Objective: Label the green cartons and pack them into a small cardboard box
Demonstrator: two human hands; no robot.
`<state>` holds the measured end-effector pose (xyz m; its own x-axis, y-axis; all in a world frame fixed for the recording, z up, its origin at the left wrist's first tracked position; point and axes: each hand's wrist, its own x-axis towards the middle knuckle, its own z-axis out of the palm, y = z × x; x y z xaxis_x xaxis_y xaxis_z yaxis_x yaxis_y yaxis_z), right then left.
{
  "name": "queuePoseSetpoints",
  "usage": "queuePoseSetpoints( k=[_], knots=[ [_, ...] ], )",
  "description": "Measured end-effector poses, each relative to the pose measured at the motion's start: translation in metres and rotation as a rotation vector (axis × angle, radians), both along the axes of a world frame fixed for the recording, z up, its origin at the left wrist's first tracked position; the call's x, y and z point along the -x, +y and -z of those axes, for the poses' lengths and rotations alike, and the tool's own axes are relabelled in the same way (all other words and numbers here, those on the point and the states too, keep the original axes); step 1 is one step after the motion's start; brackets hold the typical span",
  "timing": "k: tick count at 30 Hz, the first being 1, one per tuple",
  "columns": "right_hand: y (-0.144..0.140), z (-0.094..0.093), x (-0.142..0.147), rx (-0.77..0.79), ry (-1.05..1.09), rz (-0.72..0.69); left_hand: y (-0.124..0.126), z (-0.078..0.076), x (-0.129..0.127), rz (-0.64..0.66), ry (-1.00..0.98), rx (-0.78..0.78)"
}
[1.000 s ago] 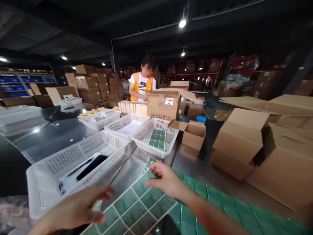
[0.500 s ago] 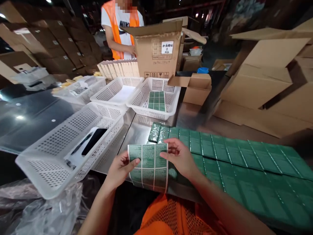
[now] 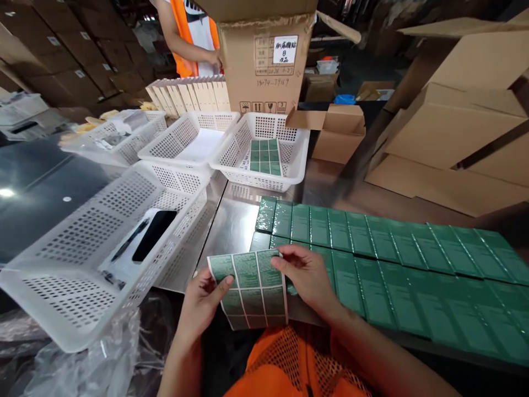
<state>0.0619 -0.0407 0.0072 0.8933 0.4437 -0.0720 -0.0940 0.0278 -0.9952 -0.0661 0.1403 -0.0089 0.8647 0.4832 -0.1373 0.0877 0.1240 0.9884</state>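
Note:
Between my hands is a sheet of green stickers (image 3: 250,284), printed in a grid with white borders and curving downward at its lower end. My left hand (image 3: 201,300) pinches its left edge, thumb on the printed face. At the upper right corner, my right hand (image 3: 306,275) grips the sheet between thumb and fingers. Just beyond and to the right, green shrink-wrapped boxes (image 3: 378,234) stand packed in two long rows on the metal table (image 3: 231,218). More green sticker sheets (image 3: 265,156) lie in a white basket (image 3: 256,179) ahead.
A long white basket (image 3: 86,248) at left holds a black phone (image 3: 155,236), a pen and paper. Behind stand another white basket (image 3: 188,138), a large carton (image 3: 264,66) and a small open carton (image 3: 339,135). A co-worker in an orange vest (image 3: 185,38) stands across the table.
The view has tipped down and shifted slightly, so the baskets and carton sit higher in the picture. Both hands keep hold of the sticker sheet, whose upper right corner now bends a little.

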Motion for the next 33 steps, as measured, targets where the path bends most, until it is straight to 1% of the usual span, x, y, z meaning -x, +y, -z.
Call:
queuePoseSetpoints(
  k=[3,5,7,9,12,15,18,21,25,29,31,33],
  knots=[
    [0.001,0.002,0.002,0.038,-0.039,-0.101,0.002,0.002,0.006,-0.045,0.009,-0.021],
    [0.001,0.003,0.003,0.050,-0.106,-0.144,0.003,0.003,0.011,-0.124,0.016,-0.030],
    [0.002,0.005,0.006,0.035,-0.150,-0.126,0.004,0.002,0.015,-0.206,0.021,-0.046],
    [0.004,0.007,0.008,-0.013,-0.120,-0.075,0.004,0.001,0.020,-0.252,0.021,-0.075],
    [0.009,0.010,0.010,-0.091,-0.043,-0.038,0.004,-0.001,0.024,-0.265,0.014,-0.092],
    [0.013,0.012,0.011,-0.092,-0.058,-0.069,0.003,-0.002,0.023,-0.276,0.018,-0.086],
    [0.011,0.013,0.012,-0.027,-0.089,-0.084,0.003,-0.001,0.022,-0.305,0.034,-0.084],
    [0.006,0.014,0.012,0.052,-0.195,-0.127,0.002,0.002,0.020,-0.318,0.043,-0.091],
    [-0.001,0.013,0.012,0.131,-0.327,-0.254,0.002,0.003,0.020,-0.349,0.055,-0.081],
    [-0.003,0.012,0.009,0.210,-0.313,-0.408,0.006,0.000,0.021,-0.400,0.073,-0.095],
    [-0.003,0.012,0.010,0.257,-0.315,-0.443,0.010,0.000,0.022,-0.382,0.096,-0.081],
    [-0.003,0.010,0.013,0.290,-0.421,-0.463,0.014,0.002,0.024,-0.349,0.124,-0.029]
  ],
)
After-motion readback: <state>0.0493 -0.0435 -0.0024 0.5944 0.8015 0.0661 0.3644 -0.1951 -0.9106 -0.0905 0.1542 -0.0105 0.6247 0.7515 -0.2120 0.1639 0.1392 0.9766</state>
